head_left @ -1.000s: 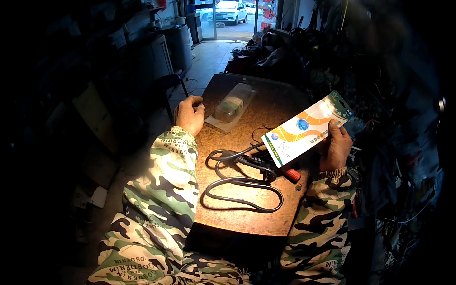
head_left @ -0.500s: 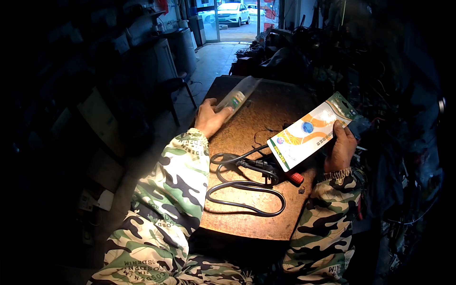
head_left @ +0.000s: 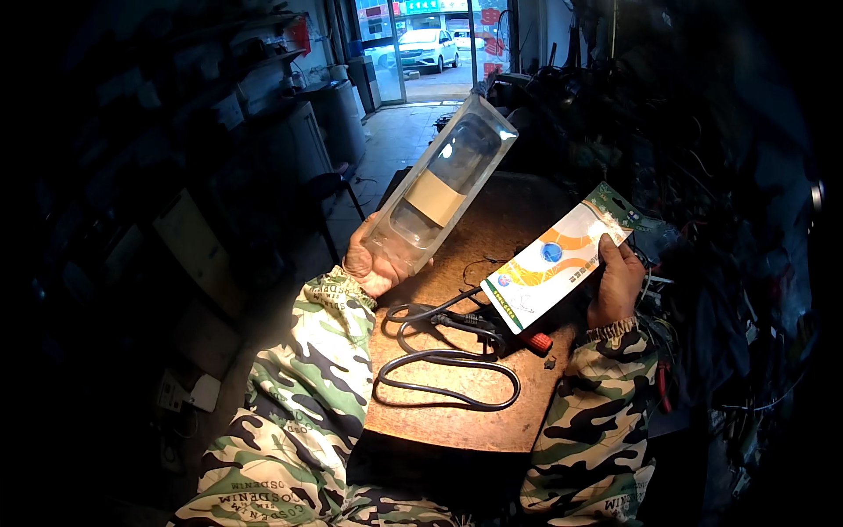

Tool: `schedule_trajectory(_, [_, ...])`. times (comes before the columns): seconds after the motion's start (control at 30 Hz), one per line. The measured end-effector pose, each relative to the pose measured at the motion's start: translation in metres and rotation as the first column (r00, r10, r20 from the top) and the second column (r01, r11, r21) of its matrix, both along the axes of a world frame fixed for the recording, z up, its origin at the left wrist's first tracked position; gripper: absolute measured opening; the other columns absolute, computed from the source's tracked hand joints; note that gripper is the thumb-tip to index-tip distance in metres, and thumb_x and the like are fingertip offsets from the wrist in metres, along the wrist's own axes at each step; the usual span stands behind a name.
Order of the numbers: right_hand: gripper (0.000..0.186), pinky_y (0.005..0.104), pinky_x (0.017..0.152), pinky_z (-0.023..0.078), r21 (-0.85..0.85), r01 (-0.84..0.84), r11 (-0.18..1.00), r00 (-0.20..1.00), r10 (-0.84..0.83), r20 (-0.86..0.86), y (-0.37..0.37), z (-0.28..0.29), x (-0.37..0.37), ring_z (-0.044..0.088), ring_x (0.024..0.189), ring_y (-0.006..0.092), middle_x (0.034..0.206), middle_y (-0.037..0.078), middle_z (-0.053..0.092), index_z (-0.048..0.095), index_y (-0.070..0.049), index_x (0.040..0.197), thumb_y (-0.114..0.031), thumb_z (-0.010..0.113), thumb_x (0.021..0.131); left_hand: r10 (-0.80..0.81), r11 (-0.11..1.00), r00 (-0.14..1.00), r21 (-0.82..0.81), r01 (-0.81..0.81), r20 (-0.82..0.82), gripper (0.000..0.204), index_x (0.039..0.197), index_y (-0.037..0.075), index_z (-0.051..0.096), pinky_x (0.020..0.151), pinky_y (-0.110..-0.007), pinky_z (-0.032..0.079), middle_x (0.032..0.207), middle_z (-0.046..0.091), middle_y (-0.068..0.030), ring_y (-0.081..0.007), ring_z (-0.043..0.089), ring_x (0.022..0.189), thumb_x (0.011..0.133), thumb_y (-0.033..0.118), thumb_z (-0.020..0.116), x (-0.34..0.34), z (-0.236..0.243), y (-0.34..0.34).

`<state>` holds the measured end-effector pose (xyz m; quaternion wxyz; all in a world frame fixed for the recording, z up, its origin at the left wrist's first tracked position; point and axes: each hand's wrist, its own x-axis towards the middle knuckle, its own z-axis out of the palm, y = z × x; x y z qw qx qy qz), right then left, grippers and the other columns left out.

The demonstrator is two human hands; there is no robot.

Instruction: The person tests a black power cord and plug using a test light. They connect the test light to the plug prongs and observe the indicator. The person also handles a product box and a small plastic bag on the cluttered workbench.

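Observation:
My left hand is closed round the lower end of a clear plastic blister shell, which tilts up to the right above the table. A tan band shows across the shell's middle. My right hand pinches the right edge of a printed packaging card, white and orange with a green top and a hanging hole. The card is held tilted, apart from the shell. Below the card a black cable lies in loops on the table, with a dark plug-like part and a red piece beside it.
The brown worktable has a worn top and a curved front edge. A dark stool stands beyond its left side. Cluttered dark gear piles up along the right. At the back, a glass doorway looks out on a white car.
My left hand has turned over, palm now up, and the plastic shell has swung up with its broad side toward me. The card in my right hand has shifted slightly left and down.

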<state>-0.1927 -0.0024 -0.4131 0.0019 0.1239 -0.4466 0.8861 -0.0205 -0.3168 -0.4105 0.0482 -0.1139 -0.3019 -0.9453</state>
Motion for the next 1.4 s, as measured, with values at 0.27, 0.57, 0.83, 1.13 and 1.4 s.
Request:
schedule_trajectory(0.27, [0.019,0.0262,0.081,0.051,0.018,0.050,0.999,0.999,-0.051,0.008,0.002,0.007,0.002,0.066,0.086,0.0151,0.099,0.012,0.071,0.066,0.006,0.106,-0.009,0.061,0.095,0.123,0.984,0.981,-0.147,-0.101,0.153,0.053,0.132,0.007,0.054,0.080,-0.051,0.060,0.127,0.061,-0.0170,-0.0339,0.063,0.112,0.094,0.044,0.060,-0.010,-0.013,-0.008])
schedule_trajectory(0.57, [0.028,0.0305,0.084,0.054,0.052,0.067,0.996,0.997,-0.065,-0.038,0.002,-0.001,-0.006,0.068,0.090,0.0203,0.106,0.014,0.070,0.062,0.007,0.115,-0.014,0.060,0.097,-0.074,0.992,0.949,-0.076,0.101,0.305,0.055,0.131,0.004,0.053,0.070,-0.045,0.062,0.117,0.064,-0.0178,-0.0313,0.069,0.093,0.093,0.042,0.064,-0.016,-0.025,-0.036])
schedule_trajectory(0.83, [0.028,0.0302,0.081,0.055,0.065,0.080,0.995,0.997,-0.080,-0.010,0.004,0.003,-0.002,0.069,0.089,0.0206,0.105,0.014,0.070,0.062,0.007,0.114,-0.015,0.061,0.097,-0.008,0.993,0.966,-0.112,0.038,0.258,0.052,0.131,0.003,0.053,0.068,-0.042,0.063,0.114,0.066,-0.0177,-0.0296,0.070,0.092,0.095,0.040,0.062,-0.014,-0.020,-0.022])
schedule_trajectory(1.13, [0.020,0.0261,0.084,0.049,0.026,0.060,0.998,0.998,-0.060,0.012,0.002,0.006,0.000,0.065,0.086,0.0159,0.099,0.012,0.070,0.066,0.007,0.104,-0.010,0.062,0.095,0.130,0.989,0.934,-0.111,-0.098,0.332,0.041,0.129,0.000,0.052,0.063,-0.040,0.065,0.115,0.066,-0.0190,-0.0297,0.071,0.093,0.099,0.028,0.056,-0.011,-0.005,0.001])
schedule_trajectory(1.4, [0.032,0.0332,0.084,0.058,0.014,-0.091,0.996,0.995,0.092,-0.035,0.005,0.004,0.003,0.068,0.093,0.0202,0.107,0.015,0.067,0.058,0.007,0.118,-0.017,0.062,0.098,0.777,0.572,0.582,-0.654,-0.495,0.239,0.039,0.131,-0.005,0.048,0.087,-0.039,0.056,0.120,0.060,-0.0247,-0.0300,0.065,0.104,0.096,0.011,0.046,-0.003,-0.013,-0.037])
